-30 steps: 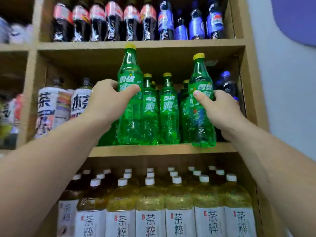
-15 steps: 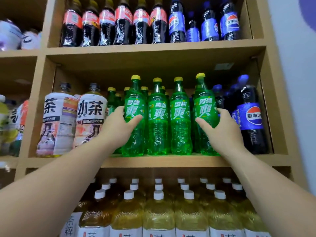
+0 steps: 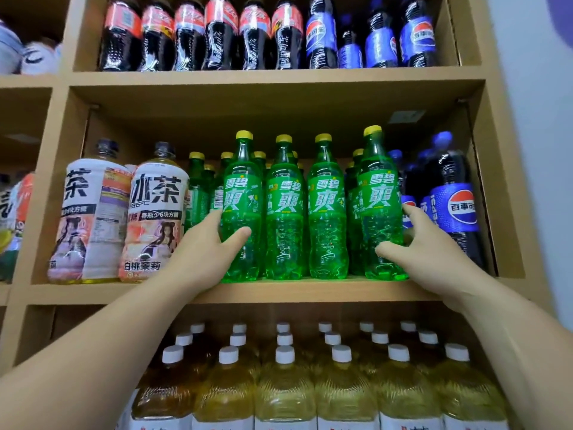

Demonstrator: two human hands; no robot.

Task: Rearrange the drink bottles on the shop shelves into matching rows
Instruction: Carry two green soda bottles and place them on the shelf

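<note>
On the middle shelf (image 3: 310, 290), a person's left hand (image 3: 201, 246) is curling fingers (image 3: 215, 216) and thumb around the front row's leftmost green bottle (image 3: 242, 212) while the right hand (image 3: 424, 252) is clasping the rightmost green bottle (image 3: 383, 212).

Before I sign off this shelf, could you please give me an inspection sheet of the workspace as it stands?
Surface: wooden middle shelf, bottles along its whole width.
Job's things: leftmost front green bottle and rightmost front green bottle end a front row of four; more green bottles behind.
Clutter: white-labelled tea bottles left, blue-labelled cola bottles right, same shelf.
Grippers: left hand grips the leftmost front green bottle; right hand grips the rightmost, thumbs in front.
Cables: nothing seen.
Surroundings: red-labelled cola bottles above, yellow tea bottles below, pale wall right.
</note>
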